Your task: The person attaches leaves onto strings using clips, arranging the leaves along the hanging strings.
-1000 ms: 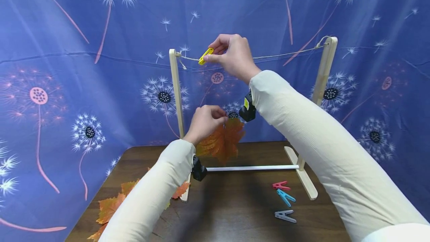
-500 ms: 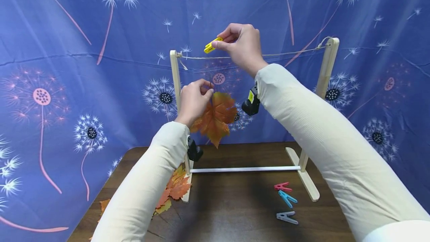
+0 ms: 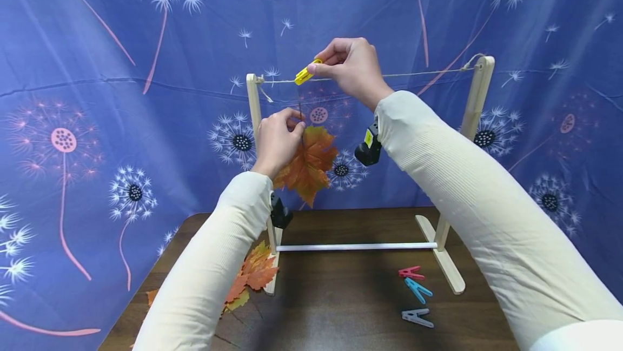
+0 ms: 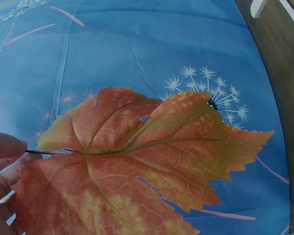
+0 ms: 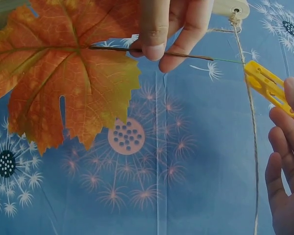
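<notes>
Two things we pinch: our left hand (image 3: 277, 139) a leaf stem (image 5: 202, 57), our right hand (image 3: 355, 68) a yellow clothespin (image 5: 267, 87), seemingly touching the string (image 5: 255, 147) past its fingers (image 5: 284, 120)

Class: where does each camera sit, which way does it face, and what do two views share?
Head: worn on head, looking forward and down at left hand, right hand, sleeves.
Left wrist: worn there, facing orange leaf; part of left hand shows.
Right wrist: worn there, facing yellow clothespin and string; both hands show partly.
Both wrist views share orange leaf.
</notes>
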Demonstrator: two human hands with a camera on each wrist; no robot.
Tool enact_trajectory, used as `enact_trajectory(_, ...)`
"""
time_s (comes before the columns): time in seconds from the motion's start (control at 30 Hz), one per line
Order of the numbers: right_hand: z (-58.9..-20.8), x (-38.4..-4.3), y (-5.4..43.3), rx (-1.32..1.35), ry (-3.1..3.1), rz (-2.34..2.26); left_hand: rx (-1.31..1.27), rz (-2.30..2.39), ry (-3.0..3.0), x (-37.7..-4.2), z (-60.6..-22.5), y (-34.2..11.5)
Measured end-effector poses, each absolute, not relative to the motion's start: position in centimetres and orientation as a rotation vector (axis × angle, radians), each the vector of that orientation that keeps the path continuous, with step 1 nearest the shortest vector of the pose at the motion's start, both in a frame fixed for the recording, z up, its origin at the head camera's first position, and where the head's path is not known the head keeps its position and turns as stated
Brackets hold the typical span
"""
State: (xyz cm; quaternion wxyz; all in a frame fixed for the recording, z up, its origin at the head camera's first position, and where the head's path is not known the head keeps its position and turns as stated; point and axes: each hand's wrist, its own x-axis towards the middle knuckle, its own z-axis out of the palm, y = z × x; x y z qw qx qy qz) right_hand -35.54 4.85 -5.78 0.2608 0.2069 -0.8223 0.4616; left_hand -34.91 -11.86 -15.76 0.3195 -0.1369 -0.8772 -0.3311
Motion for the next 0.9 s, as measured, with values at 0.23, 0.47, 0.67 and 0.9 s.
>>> enact_trajectory(0.23, -5.7, -35.8, 4.8, 0.570, -2.225, 1.282, -0.334, -0.921, -2.299, -34.9, -15.4, -11.9)
enact_trajectory(0.47, -5.5, -35.9, 4.6, 0.570, -2.225, 1.293, -0.331, -0.950, -2.288, -34.9, -15.2, -12.1)
enact_trajectory(0.67, -5.5, -36.2, 4.0, 0.580, -2.249, 1.262, -0.330, -0.945, -2.289, -35.0, -15.1, -12.1)
enact_trajectory(0.9, -5.4, -36.1, 3.6, 0.569, -2.293, 1.236, -0.329, -0.955, -2.287, -35.2, -15.0, -12.1)
